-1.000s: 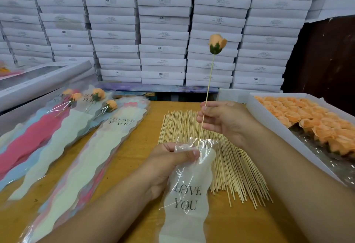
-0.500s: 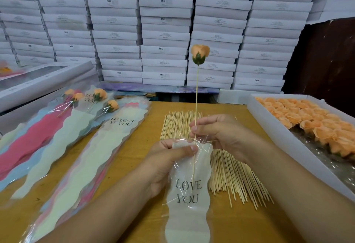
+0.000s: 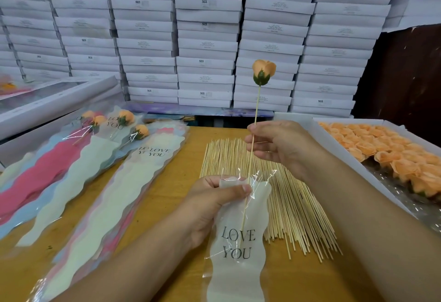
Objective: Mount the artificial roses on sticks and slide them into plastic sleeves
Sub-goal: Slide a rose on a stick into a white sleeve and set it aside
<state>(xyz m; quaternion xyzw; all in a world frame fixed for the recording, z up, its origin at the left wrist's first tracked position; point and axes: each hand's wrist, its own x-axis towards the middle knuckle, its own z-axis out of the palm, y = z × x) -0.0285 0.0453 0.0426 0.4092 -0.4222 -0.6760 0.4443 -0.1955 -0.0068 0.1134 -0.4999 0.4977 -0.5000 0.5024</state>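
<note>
The rose, a peach bud of matte petals above a dark green calyx, sits at the top of a thin pale wooden stick just right of the frame's centre. The stick's long axis runs nearly upright, leaning slightly right at the top, with the bud up and the bare end down. The right hand pinches the stick at mid-length between thumb and curled fingers. Its lower part lies inside the mouth of a plastic sleeve, glossy clear film over a frosted, wavy-edged insert printed "LOVE YOU"; the tip seems to end near the lettering, though glare blurs it. The left hand grips the sleeve's top edge, thumb pressed on the film. The sleeve runs lengthwise toward the bottom of the frame, over the yellow wooden bench. Behind it lies a fanned bundle of bare sticks. At the right edge, a white tray holds loose peach rose heads.
</note>
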